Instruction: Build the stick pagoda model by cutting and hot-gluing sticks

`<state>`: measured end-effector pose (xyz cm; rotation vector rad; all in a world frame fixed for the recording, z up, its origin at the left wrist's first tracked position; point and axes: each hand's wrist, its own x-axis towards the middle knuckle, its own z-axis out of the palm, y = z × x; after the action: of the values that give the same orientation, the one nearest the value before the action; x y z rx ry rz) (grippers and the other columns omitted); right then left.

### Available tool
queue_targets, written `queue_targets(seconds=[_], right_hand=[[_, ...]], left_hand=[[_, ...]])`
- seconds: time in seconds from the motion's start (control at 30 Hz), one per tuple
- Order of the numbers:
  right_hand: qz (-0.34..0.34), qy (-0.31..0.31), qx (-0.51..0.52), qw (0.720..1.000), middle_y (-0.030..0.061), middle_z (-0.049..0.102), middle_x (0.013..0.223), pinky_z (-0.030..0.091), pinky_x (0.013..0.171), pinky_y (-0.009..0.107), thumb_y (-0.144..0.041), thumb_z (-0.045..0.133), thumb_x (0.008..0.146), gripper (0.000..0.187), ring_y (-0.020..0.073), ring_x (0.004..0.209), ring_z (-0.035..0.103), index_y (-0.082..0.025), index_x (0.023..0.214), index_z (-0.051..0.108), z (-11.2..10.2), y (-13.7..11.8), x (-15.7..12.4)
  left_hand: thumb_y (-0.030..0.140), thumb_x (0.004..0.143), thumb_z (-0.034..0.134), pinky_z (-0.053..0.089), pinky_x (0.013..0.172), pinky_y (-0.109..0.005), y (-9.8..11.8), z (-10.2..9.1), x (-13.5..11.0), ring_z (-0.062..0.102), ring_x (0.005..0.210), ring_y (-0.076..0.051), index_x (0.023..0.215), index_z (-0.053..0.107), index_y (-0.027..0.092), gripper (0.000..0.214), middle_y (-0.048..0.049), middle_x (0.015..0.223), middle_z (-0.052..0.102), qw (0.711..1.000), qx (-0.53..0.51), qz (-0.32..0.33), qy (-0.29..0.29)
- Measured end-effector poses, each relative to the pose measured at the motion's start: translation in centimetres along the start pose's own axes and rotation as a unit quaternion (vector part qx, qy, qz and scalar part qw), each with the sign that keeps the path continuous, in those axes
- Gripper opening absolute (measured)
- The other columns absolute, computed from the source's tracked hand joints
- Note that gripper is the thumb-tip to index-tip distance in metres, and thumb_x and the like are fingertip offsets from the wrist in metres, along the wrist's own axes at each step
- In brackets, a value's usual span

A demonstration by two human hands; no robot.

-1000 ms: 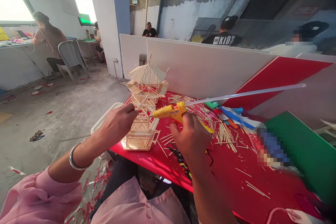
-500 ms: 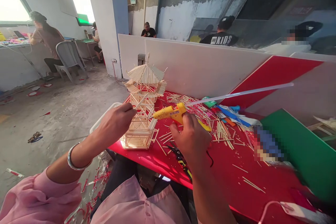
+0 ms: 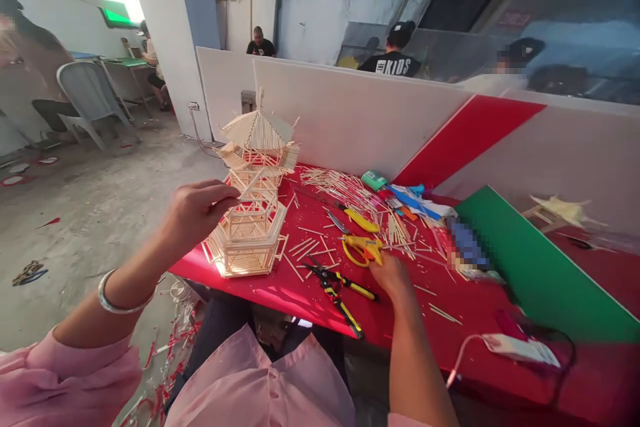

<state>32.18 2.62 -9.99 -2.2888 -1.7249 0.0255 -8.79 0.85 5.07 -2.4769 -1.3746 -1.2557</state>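
Our tower (image 3: 253, 200) stands tiered and roofed; loose sticks (image 3: 340, 187) litter the desk (image 3: 295, 293). Our left hand (image 3: 197, 210) pinches its middle tier; our right hand (image 3: 395, 277) touches the scissors (image 3: 363, 247), grip unclear.

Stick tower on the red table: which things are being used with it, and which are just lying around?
In use:
- stick tower, pinched by the left hand
- yellow scissors, right at the right hand

Lying about:
- loose sticks
- black-and-yellow pliers
- green board
- white plug
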Motion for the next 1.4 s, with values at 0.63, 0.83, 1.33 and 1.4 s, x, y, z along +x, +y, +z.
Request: queue_targets(seconds=[0.63,0.83,1.33,1.4], right_hand=[[-0.371,0.163,0.284,0.869,0.0032,0.068,0.079,0.045,0.077,0.034,-0.033,0.061,0.089,0.017,0.0184,0.08,0.058,-0.023,0.085,0.074,-8.6,-22.8,-6.3],[-0.403,0.01,0.205,0.892,0.0019,0.07,0.077,0.046,0.07,0.031,-0.031,0.06,0.087,0.018,0.0171,0.076,0.06,-0.025,0.085,0.077,-10.9,-23.7,-3.8],[-0.311,-0.233,0.093,0.917,-0.0024,0.054,0.052,0.028,0.049,0.028,-0.049,0.063,0.075,0.033,0.0096,0.051,0.043,-0.02,0.068,0.075,-13.0,-25.5,2.1],[-0.309,-0.235,0.078,0.918,-0.003,0.047,0.049,0.026,0.049,0.028,-0.048,0.062,0.076,0.033,0.009,0.049,0.038,-0.019,0.064,0.072,-13.2,-25.7,1.8]], left_hand=[[0.015,0.091,0.054,0.056,0.069,-0.031,-2.8,1.1,0.7,0.065,0.077,-0.015,0.092,0.07,0.024,0.019,-0.0024,0.082,0.075,0.976,-0.089,0.197,0.03],[0.017,0.093,0.053,0.056,0.071,-0.029,-4.4,2.3,1.2,0.065,0.078,-0.014,0.087,0.071,0.025,0.02,-0.0019,0.079,0.074,0.974,-0.147,0.17,0.026],[0.013,0.087,0.063,0.047,0.061,-0.028,-4.9,5.0,-2.3,0.058,0.065,-0.012,0.086,0.069,0.019,0.008,-0.0021,0.072,0.067,0.962,-0.159,0.028,0.221],[0.012,0.087,0.063,0.048,0.063,-0.029,-5.1,5.6,-2.8,0.061,0.068,-0.013,0.089,0.069,0.019,0.009,-0.0031,0.076,0.069,0.959,-0.164,0.036,0.226]])
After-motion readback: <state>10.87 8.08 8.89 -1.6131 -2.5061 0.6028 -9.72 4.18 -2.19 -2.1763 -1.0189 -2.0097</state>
